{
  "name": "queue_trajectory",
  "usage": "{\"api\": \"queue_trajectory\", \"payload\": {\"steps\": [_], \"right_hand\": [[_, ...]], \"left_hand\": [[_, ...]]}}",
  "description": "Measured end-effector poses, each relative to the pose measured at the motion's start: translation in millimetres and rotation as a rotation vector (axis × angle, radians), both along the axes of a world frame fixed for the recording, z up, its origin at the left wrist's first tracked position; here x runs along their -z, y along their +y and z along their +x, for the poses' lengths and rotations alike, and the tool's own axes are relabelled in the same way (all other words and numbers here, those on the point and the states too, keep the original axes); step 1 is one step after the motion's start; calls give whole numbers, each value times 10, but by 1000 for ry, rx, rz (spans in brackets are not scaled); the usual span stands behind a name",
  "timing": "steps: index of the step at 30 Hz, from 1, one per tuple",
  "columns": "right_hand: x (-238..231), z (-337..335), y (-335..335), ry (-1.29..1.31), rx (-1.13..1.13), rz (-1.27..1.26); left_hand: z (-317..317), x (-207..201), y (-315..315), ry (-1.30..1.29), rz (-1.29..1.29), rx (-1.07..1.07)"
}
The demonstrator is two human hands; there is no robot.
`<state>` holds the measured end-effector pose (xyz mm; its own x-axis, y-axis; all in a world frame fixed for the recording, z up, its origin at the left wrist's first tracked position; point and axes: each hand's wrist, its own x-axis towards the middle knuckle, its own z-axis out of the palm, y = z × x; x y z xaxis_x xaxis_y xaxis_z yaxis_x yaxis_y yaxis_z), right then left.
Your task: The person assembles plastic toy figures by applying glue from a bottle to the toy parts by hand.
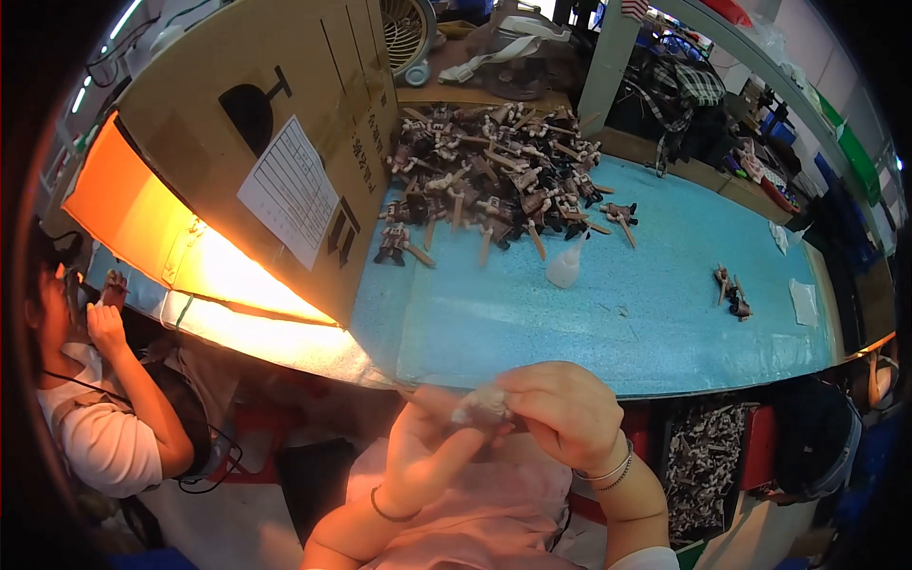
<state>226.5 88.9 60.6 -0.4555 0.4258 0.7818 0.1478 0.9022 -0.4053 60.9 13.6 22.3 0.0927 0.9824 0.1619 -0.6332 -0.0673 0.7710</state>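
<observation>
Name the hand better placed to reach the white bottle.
Probably the right hand: it lies nearer the white bottle, almost straight below it in the picture. The left hand sits farther left; both are at the blurred small object.

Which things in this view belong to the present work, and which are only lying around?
Likely the work: blurred figure held by left hand and right hand; pile of figures; white bottle.
Likely lying around: fan; plaid cloth; white scrap at right.
</observation>
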Motion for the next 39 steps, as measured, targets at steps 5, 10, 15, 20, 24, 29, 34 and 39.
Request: {"api": "queue_trajectory", "payload": {"steps": [5, 10, 15, 20, 24, 29, 34, 39], "right_hand": [[4, 32, -17, 22, 10, -19], [-25, 85, -52, -30, 26, 30], [-56, 98, -56, -60, -27, 43], [-54, 72, -55, -24, 33, 18], [-91, -26, -220, 65, 205, -81], [-62, -83, -217, 9, 253, -63], [-52, -104, -197, 46, 225, -149], [-46, -70, -200, 49, 208, -301]], "left_hand": [[86, -113, -2, 236, -20, -152], [82, -129, -20, 218, -31, -148], [76, -122, -32, 112, -72, -51], [74, -61, -10, 249, 46, -195], [129, 37, 103, 305, 225, -336], [128, 138, 96, 588, 317, -513], [160, 123, 118, 684, 369, -617], [172, 83, 136, 842, 375, -644]]}}
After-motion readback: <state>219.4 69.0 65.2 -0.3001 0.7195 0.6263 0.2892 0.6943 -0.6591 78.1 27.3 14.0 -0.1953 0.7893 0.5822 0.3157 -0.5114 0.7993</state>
